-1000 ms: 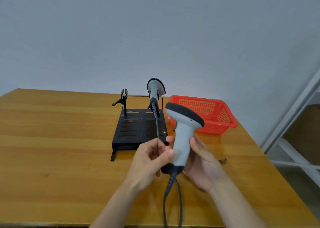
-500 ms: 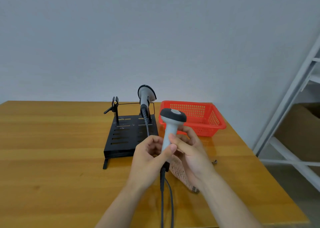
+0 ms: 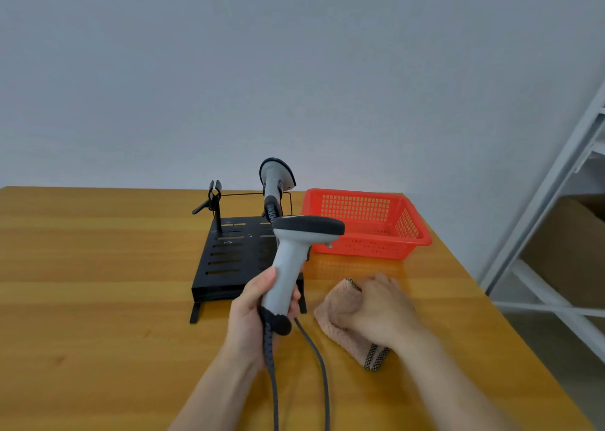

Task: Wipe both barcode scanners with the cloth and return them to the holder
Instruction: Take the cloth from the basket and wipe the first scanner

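We hold the grey plastic barcode scanner with a black-capped head [image 3: 289,263] upright in our left hand [image 3: 250,314]. The fingers [image 3: 296,299] and thumb are clamped round its grip, so the scanner stands clear above the wooden counter [image 3: 98,286]. Its head points to the right, and a dark cable [image 3: 273,391] runs from its base toward us. Our right hand [image 3: 381,311] rests on the counter just to the right of this scanner, apart from it. Its fingers are curled into the pink woven cloth with a checked border [image 3: 337,307], which lies bunched on the counter under and beside the hand. Behind the held scanner stands the black slotted metal holder [image 3: 229,257]. The second grey barcode scanner [image 3: 273,181] sits upright in the holder's right-hand clip, and the black left-hand clip [image 3: 214,198] stands apart from it on the same rail. A red perforated plastic basket [image 3: 409,230] sits just right of the holder, toward the far edge of the counter. A white metal shelving frame [image 3: 556,175] stands beyond the counter's right side, against a pale grey wall [image 3: 294,70].
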